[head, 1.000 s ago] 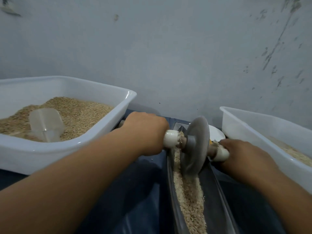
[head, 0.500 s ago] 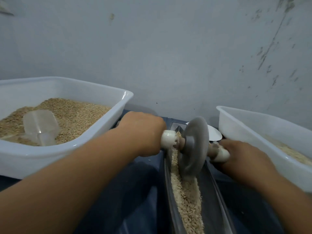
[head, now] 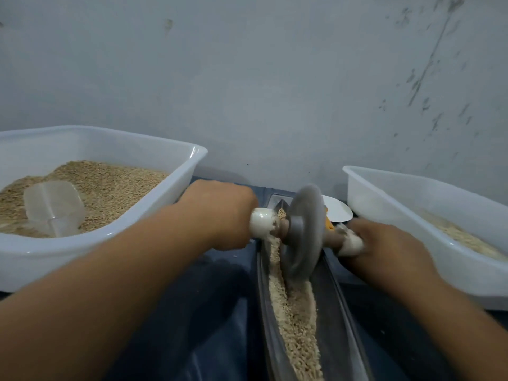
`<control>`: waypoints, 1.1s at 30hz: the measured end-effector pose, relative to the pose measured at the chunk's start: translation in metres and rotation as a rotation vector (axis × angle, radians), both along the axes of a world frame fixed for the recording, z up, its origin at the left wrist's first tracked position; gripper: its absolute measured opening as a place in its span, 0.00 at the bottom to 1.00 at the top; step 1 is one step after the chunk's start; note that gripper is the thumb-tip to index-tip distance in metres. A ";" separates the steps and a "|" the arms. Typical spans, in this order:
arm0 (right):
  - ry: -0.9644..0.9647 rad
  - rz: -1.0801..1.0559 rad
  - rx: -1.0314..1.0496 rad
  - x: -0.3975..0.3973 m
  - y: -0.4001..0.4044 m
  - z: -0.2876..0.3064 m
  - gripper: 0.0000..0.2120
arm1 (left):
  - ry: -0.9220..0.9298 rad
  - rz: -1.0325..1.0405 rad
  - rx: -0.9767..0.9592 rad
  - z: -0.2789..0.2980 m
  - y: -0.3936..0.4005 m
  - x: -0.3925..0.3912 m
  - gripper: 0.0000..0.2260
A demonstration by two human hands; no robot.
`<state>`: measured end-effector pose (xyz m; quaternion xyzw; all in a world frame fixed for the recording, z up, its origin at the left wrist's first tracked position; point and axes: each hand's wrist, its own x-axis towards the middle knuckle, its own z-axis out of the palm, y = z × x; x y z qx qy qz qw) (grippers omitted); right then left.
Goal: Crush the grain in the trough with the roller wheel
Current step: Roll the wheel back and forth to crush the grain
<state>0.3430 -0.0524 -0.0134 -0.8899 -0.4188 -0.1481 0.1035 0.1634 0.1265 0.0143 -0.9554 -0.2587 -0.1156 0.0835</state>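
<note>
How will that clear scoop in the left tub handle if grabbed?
Probably light and fairly stiff: the clear scoop looks like thin moulded plastic. It lies partly sunk in the grain, so it should pull free easily, likely spilling some. Its smooth surface may be slippery.

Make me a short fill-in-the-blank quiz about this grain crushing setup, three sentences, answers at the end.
1. The roller wheel stands in the ____, on the grain.
2. The left hand and right hand each grip one white ____ of the wheel.
3. A clear scoop lies in the tub on the person's ____ side.

Missing words: trough; handle; left
</note>
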 end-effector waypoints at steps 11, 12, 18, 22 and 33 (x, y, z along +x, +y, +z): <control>0.338 0.114 -0.217 0.003 -0.012 0.011 0.14 | 0.040 -0.043 0.001 0.000 0.009 0.001 0.12; 0.267 0.089 -0.125 0.004 -0.009 0.005 0.10 | -0.033 -0.035 0.069 -0.002 0.006 0.002 0.12; -0.168 -0.007 0.020 0.003 0.007 0.002 0.07 | -0.062 0.026 0.005 -0.010 0.011 0.002 0.08; 0.148 0.123 -0.202 0.003 -0.009 0.015 0.10 | 0.132 0.010 -0.129 -0.005 0.014 -0.002 0.10; -0.023 0.062 -0.101 0.011 -0.001 0.014 0.08 | 0.081 0.049 -0.133 -0.007 0.013 -0.001 0.11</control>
